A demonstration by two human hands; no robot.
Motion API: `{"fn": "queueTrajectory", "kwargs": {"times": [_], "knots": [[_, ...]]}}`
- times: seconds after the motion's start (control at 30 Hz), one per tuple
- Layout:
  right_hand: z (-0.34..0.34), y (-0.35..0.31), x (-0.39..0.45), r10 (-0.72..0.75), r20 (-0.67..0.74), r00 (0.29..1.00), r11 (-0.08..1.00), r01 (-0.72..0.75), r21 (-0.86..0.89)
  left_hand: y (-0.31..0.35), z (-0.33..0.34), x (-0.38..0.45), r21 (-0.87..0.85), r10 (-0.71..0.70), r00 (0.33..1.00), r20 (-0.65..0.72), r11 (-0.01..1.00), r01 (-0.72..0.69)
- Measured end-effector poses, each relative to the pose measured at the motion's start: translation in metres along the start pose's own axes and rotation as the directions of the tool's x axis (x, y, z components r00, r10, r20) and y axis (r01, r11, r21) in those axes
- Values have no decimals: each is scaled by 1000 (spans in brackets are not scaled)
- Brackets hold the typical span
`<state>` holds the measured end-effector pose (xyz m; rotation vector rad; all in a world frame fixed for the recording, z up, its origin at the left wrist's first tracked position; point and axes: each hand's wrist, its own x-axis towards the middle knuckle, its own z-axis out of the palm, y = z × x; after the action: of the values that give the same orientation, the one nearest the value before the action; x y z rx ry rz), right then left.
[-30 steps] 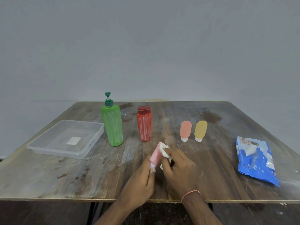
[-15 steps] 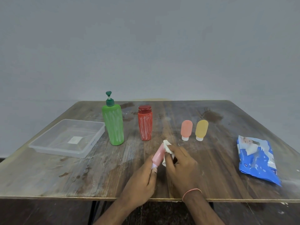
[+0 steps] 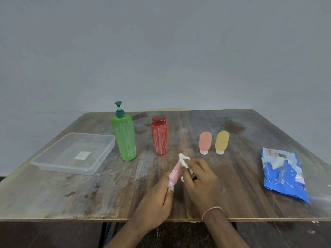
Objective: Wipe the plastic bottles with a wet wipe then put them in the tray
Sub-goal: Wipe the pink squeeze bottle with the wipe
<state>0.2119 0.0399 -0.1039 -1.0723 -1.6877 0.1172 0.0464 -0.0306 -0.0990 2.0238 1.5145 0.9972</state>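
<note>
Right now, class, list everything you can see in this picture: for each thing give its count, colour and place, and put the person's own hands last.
table: 1, worn brown wood, under everything
tray: 1, clear plastic, far left
pump bottle: 1, green, upright beside the tray
red bottle: 1, red, upright at centre
small tubes: 2, peach and yellow, standing on white caps right of centre
pink tube: 1, pink, held tilted above the table
wet wipe: 1, white, against the pink tube
wipes pack: 1, blue, far right
left hand: pinches the pink tube's lower end
right hand: holds the wet wipe; orange wristband
</note>
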Motion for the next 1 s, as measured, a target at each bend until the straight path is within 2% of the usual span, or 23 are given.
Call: {"fn": "queueTrajectory", "kwargs": {"times": [0.13,0.3,0.4,0.5,0.6,0.8,1.0], "knots": [[5,4,2,191,-66,979,980,-186,69,-4,1,1,-11,-26,1000,16,1000,27],[5,4,5,225,-21,974,943,-213,255,-6,0,3,-78,-50,999,6,996,50],[9,12,2,228,44,973,925,-230,303,-13,0,6,-130,-87,996,10,988,88],[14,16,-1,138,115,984,947,-165,276,-16,-1,10,-225,-110,994,-4,969,107],[10,12,-1,81,129,988,963,-111,247,-16,-1,11,-276,-126,992,4,953,122],[7,11,1,175,-7,985,971,-172,166,-13,1,6,-149,-114,993,39,982,119],[0,5,0,59,45,997,997,-61,51,-13,1,3,-125,-76,997,34,989,80]]}}
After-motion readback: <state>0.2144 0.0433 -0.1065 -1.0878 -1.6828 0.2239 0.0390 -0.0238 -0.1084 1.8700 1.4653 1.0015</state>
